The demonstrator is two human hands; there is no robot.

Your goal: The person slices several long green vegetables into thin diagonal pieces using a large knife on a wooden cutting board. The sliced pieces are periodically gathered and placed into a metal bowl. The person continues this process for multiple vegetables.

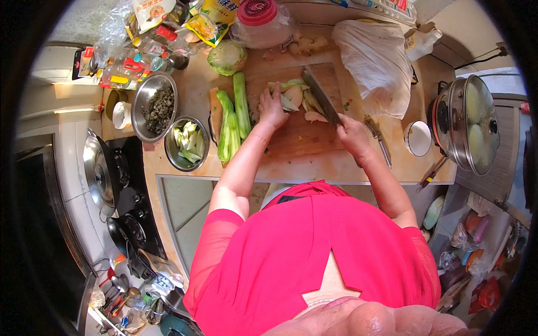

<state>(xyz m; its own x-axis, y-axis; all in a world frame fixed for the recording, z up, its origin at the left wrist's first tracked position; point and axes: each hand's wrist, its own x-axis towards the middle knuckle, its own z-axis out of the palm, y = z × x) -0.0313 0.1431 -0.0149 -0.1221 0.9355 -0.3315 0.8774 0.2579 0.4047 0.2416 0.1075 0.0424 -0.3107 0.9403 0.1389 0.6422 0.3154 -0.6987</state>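
My right hand grips the handle of a cleaver, its broad blade slanting up and left over a wooden cutting board. Left of the blade, my left hand holds pale green cut vegetable pieces between its fingers and thumb. More pale slices lie against and under the blade, partly hidden by it. Long peeled green gourds rest to the left of the board. Beyond them a small steel bowl contains cut green chunks.
A larger steel bowl carries dark chopped food. A cabbage and a red-lidded plastic jar stand behind. To the right are a white plastic bag, a peeler, a white bowl and a lidded steamer. A gas hob is left.
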